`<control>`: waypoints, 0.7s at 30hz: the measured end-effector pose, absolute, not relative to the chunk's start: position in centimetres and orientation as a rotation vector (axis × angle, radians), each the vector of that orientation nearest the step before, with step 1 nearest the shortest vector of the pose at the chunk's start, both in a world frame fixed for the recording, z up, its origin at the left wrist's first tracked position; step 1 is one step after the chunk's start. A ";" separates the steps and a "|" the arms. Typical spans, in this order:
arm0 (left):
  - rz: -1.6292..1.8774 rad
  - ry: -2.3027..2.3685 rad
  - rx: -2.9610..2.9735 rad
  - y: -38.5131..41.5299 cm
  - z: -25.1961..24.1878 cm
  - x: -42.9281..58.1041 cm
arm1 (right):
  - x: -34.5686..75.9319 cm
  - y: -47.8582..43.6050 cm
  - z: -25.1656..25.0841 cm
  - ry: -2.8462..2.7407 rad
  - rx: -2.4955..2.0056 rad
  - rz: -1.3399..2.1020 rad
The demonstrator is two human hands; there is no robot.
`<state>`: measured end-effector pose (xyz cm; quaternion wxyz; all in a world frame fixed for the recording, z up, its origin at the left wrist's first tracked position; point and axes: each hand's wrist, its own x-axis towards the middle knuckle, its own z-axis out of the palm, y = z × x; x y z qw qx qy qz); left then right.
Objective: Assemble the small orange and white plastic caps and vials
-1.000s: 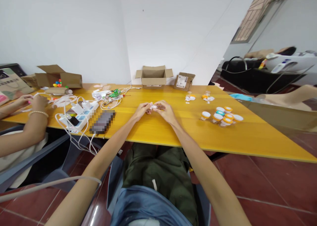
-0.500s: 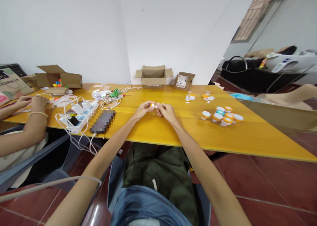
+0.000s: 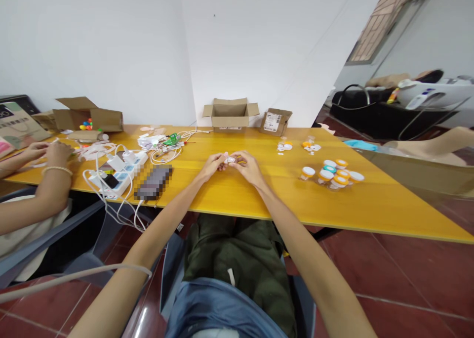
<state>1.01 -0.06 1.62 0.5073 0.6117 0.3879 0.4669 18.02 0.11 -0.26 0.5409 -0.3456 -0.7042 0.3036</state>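
Note:
My left hand and my right hand meet over the middle of the yellow table. Both pinch a small white and orange container between their fingertips. The fingers of each hand are curled closed around it. To the right stands a cluster of several small jars with white, orange and teal lids. A few loose lids and small parts lie farther back.
A power strip with chargers and white cables and a dark phone lie to the left. Another person's hands work at the far left. Open cardboard boxes stand along the wall.
My hands turned the small container: its orange part showed half a second ago, and now the white side faces up again. My right hand shifted slightly right.

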 end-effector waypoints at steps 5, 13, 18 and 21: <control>1.133 0.903 1.531 0.2 1.4 0.9 | 17.9 0.0 -0.1 -1.619 -0.850 0.788; 1.156 0.866 1.587 0.1 1.3 0.8 | 18.0 -0.5 0.2 -1.541 -0.947 0.965; 1.201 0.774 1.597 0.0 1.4 0.8 | 18.0 -0.3 0.0 -1.502 -0.970 1.031; 1.215 0.775 1.581 0.0 1.4 0.8 | 17.9 0.0 -0.2 -1.472 -0.950 1.041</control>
